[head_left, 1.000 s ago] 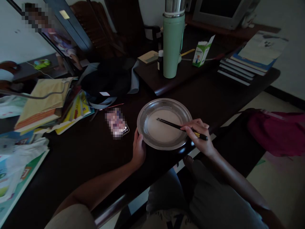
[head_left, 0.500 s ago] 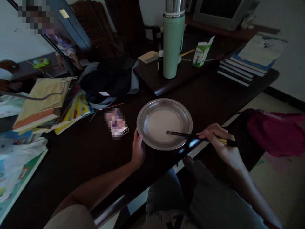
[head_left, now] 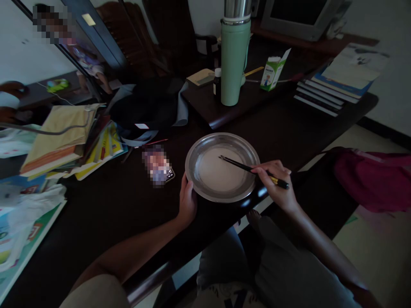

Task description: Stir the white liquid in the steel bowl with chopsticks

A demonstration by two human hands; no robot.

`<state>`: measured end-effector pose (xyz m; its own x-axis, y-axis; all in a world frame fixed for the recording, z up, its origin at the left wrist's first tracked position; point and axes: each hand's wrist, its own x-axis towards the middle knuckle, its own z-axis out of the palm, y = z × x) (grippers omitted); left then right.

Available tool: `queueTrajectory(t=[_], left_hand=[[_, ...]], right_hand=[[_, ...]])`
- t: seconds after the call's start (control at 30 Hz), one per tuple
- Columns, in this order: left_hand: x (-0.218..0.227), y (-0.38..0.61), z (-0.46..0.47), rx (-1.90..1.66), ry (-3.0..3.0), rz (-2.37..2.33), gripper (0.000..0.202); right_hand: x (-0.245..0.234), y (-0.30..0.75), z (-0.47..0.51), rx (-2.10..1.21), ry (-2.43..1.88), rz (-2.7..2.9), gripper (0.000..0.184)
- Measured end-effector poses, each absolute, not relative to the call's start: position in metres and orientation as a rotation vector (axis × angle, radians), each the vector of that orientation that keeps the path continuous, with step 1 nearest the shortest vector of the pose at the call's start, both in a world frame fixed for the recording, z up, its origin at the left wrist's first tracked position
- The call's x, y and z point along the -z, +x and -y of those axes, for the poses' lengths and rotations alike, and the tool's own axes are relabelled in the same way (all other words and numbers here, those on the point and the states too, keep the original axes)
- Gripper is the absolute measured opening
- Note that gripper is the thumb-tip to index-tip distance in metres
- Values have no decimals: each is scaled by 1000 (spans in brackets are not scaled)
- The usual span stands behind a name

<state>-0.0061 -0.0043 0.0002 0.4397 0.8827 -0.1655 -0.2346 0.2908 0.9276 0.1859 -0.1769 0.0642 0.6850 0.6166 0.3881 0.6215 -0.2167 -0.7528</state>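
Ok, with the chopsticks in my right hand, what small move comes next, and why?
Perhaps circle the chopsticks gently through the pale contents: your right hand holds them over the metal basin, and your left hand supports its side.

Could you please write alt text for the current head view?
A person's right hand holds black chopsticks over a shallow metal bowl of whitish contents, while the left hand holds its left side. On the dark table, a phone lies left of the bowl; a tall green flask stands beyond it.
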Motion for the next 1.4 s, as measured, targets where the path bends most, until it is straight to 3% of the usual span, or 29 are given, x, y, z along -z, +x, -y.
queueTrajectory(t=[0.4,0.63,0.87,1.13,1.4], left_hand=[[2,-6,3,-861,1010,-786,49],[2,-6,4,-871,1028,-789,50],[3,-6,4,-865,978,-786,49],[4,-7,3,-865,1002,-759,49],[3,-8,3,-857,1032,-765,47]], right_hand=[[-87,182,207,-275,-1803,1010,22],[-59,178,168,-123,-1829,1064,26],[-71,193,189,63,-1945,907,24],[-95,191,221,-225,-1838,845,24],[-70,177,182,-215,-1787,1058,24]])
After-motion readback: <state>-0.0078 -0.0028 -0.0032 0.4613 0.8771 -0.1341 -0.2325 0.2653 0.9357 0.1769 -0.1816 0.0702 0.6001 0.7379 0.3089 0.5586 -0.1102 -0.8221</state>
